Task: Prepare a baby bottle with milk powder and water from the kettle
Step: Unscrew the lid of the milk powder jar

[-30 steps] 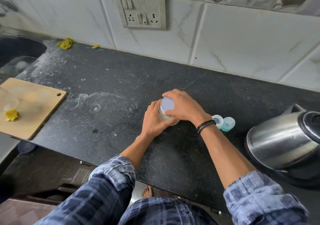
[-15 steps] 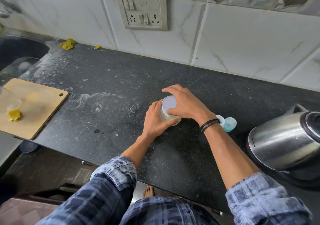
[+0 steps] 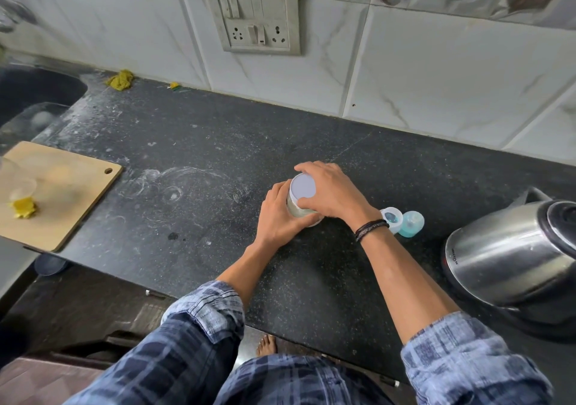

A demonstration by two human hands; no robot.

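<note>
A clear jar of pale milk powder with a white lid stands on the black counter. My left hand wraps around the jar's body from the left. My right hand grips the lid from the right and above. Just right of my right wrist stands the baby bottle, and a blue cap sits beside it. The steel kettle sits at the right edge on its base.
A wooden cutting board with a yellow scrap and a clear bowl lies at the left, partly over the counter edge. A sink is at the far left. A switch panel hangs on the tiled wall.
Both hands stay on the jar; the right hand's grip on the lid has shifted slightly, as in a twist. The jar stays in place.
</note>
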